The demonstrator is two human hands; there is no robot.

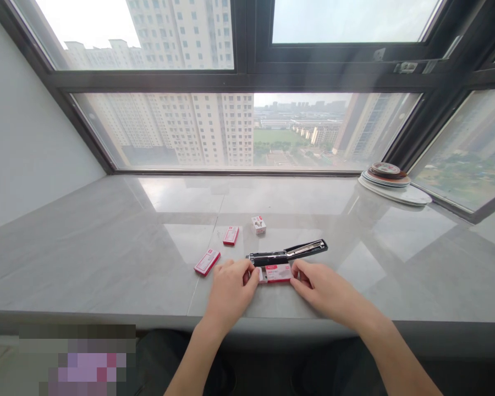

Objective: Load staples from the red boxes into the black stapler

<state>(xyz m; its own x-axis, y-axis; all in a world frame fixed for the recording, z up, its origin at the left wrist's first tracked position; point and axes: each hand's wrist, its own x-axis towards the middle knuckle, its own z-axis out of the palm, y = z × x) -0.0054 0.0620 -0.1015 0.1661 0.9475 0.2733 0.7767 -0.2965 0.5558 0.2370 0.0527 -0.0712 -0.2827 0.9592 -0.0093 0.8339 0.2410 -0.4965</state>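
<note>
A red and white box (278,273) lies on the grey sill with its inner tray (262,275) slid partly out to the left. My left hand (232,289) pinches the tray end between thumb and fingers. At the box's right end my right hand (324,287) has its thumb and fingers closed on the edge. Just behind the box, a black stapler (268,257) lies opened out, its arm pointing to the right. What is inside the tray is too small to tell.
Two red and white boxes (207,262) (231,235) lie left of the stapler. A small white box (258,224) stands behind it. Stacked plates (396,192) are at the far right by the window. The sill's front edge (160,319) runs below my wrists.
</note>
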